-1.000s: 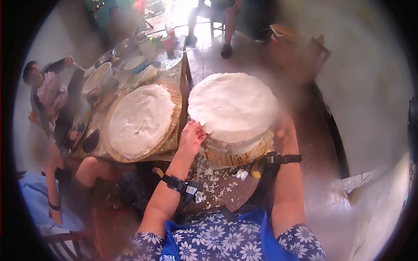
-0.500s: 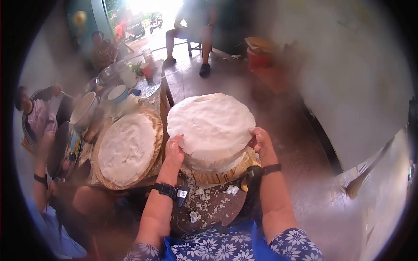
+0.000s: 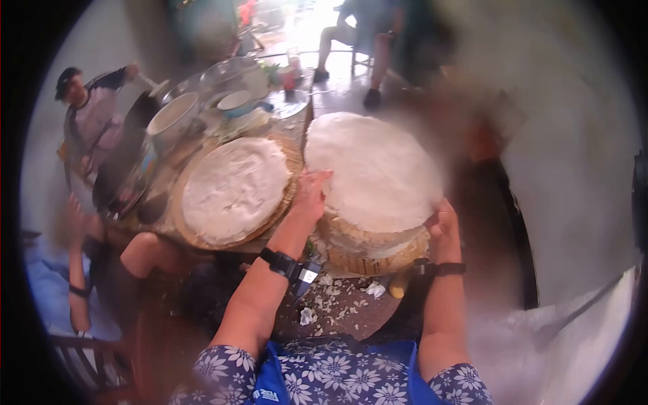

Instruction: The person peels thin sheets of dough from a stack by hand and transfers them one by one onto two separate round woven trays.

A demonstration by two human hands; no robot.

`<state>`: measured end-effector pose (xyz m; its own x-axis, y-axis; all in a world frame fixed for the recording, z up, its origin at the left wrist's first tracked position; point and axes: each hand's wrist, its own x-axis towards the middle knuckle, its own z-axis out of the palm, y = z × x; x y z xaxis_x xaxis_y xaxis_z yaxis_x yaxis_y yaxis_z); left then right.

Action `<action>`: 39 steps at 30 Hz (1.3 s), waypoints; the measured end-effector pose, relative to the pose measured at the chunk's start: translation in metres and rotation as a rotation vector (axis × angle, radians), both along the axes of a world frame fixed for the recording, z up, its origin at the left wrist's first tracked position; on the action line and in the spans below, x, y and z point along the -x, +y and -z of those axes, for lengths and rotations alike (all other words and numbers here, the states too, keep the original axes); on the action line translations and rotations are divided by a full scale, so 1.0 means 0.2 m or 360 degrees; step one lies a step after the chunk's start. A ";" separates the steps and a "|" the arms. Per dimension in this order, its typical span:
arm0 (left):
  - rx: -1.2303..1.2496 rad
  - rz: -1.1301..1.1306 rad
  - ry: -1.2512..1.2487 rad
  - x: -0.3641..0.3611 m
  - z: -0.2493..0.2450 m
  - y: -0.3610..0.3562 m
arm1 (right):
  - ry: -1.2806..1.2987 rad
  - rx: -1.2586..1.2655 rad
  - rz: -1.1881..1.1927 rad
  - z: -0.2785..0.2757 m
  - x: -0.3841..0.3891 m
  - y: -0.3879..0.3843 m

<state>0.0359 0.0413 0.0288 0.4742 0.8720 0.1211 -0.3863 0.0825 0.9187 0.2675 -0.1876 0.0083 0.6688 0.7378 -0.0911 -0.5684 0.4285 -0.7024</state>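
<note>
A large round white sheet is gripped at its left edge by my left hand and at its right edge by my right hand. Under it lies a stack of similar pale sheets on a round woven base. To the left, another white round sheet lies on a round woven tray. The fingertips of both hands are partly hidden at the sheet's edges.
A table on the left holds a white bucket, a blue-rimmed bowl and a red cup. A person stands at the far left; another sits by the doorway. White scraps litter the surface before me.
The view has turned left, so the scene sits further right. Both hands still hold the sheet. The person at the far left is now more fully in view.
</note>
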 end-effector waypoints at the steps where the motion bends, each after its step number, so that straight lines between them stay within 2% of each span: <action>1: 0.0531 0.0074 -0.0073 0.04 -0.18 -0.06 | 0.0023 0.0029 -0.0055 -0.01 0.00 0.02; 4: 0.0410 0.0072 -0.0315 0.19 -0.33 -0.12 | -0.0068 0.0031 -0.0078 -0.10 0.14 0.07; 9: 0.0404 -0.0117 -0.0373 0.57 -0.46 -0.07 | -0.0257 0.0015 -0.0280 -0.22 0.43 0.26; 11: 0.0387 -0.0219 -0.0354 0.75 -0.45 0.00 | -0.0845 0.0102 -0.0315 -0.20 0.51 0.36; 14: 0.0366 -0.0471 -0.0294 0.98 -0.39 0.15 | -0.0566 0.0063 -0.0474 -0.36 0.74 0.57; 16: 0.0332 -0.0663 -0.0290 1.10 -0.37 0.23 | -0.0860 0.0068 -0.0470 -0.39 0.83 0.71; 18: 0.0338 -0.0735 -0.0269 1.23 -0.33 0.30 | -0.0905 0.0077 -0.0536 -0.41 0.92 0.83; 22: 0.0362 -0.0812 -0.0333 1.40 -0.24 0.41 | -0.0559 0.0177 -0.0697 -0.42 1.07 1.01; 24: 0.0348 -0.0813 -0.0362 1.46 -0.15 0.47 | -0.0671 0.0320 -0.0721 -0.36 1.09 1.08; 26: 0.0315 -0.0781 -0.0363 1.52 -0.05 0.53 | -0.0713 0.0460 -0.0648 -0.32 1.14 1.12; 29: 0.0433 -0.0862 -0.0355 1.54 -0.12 0.48 | -0.0814 0.0614 -0.0603 -0.29 1.18 1.13; 32: 0.0419 -0.0997 -0.0067 1.60 -0.01 0.55 | -0.0914 0.0687 -0.0578 -0.31 1.19 1.11; 35: 0.0366 -0.1140 0.0110 1.62 -0.06 0.52 | -0.0915 0.0699 -0.0613 -0.30 1.19 1.10; 39: 0.0387 -0.1176 -0.0023 1.64 -0.02 0.56 | -0.0986 0.0743 -0.0605 -0.33 1.22 1.07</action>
<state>-0.2920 0.1535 0.0320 -0.2407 0.9641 -0.1122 -0.4313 -0.0027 0.9022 0.0228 0.0255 0.0739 0.4136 0.8995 -0.1410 -0.0710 -0.1226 -0.9899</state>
